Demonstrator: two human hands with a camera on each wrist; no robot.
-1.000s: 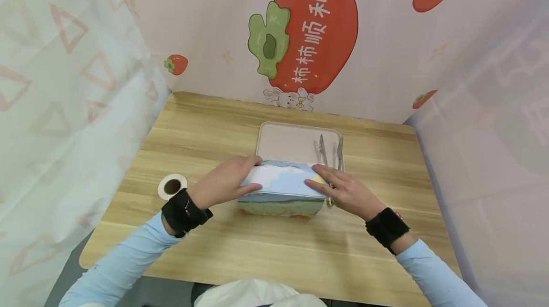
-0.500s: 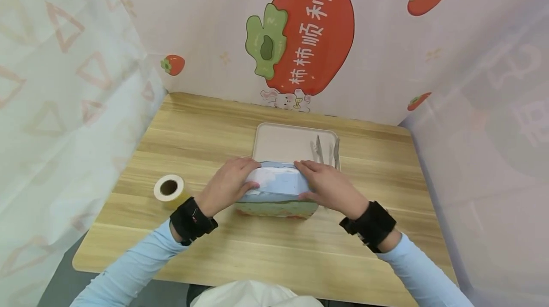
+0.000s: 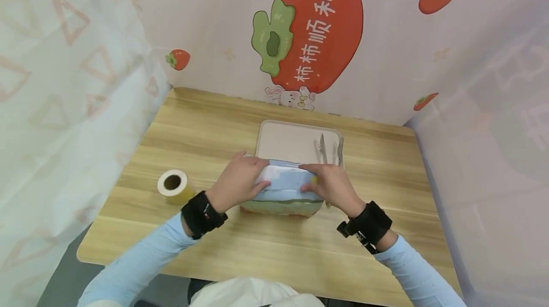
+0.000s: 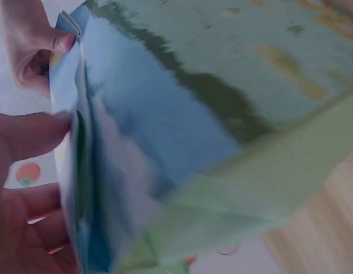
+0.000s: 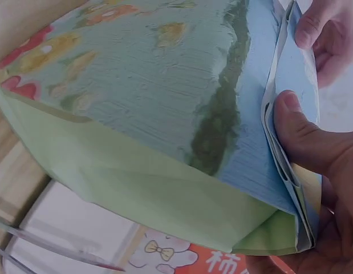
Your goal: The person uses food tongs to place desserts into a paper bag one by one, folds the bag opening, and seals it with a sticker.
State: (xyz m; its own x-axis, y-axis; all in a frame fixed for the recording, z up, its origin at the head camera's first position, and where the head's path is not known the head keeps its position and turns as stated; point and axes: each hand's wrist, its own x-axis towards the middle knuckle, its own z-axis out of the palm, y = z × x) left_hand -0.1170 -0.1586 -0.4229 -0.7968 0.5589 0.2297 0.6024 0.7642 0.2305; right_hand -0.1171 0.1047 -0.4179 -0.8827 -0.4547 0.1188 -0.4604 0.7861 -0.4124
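Observation:
A paper bag (image 3: 280, 208), painted with sky and flowers, stands in front of me with its top folded over into a flat flap (image 3: 280, 180). My left hand (image 3: 240, 178) grips the left end of this fold, thumb on the near side and fingers behind. At the right end my right hand (image 3: 336, 188) pinches the fold the same way. In the left wrist view the layered paper of the bag (image 4: 147, 108) runs between thumb and fingers. The right wrist view shows the bag's pale green side gusset (image 5: 136, 165) and the thumb (image 5: 301, 131) pressed on the crease.
Behind the bag lies a beige tray (image 3: 287, 138) with slim metal utensils (image 3: 323, 147) on its right part. A roll of tape (image 3: 182, 194) stands on the wooden table (image 3: 206, 130) to the left. Printed curtains enclose the back and sides.
My right hand has come inward along the fold from the bag's right edge, its fingers now bent round the paper. The left hand keeps its grip at the left end.

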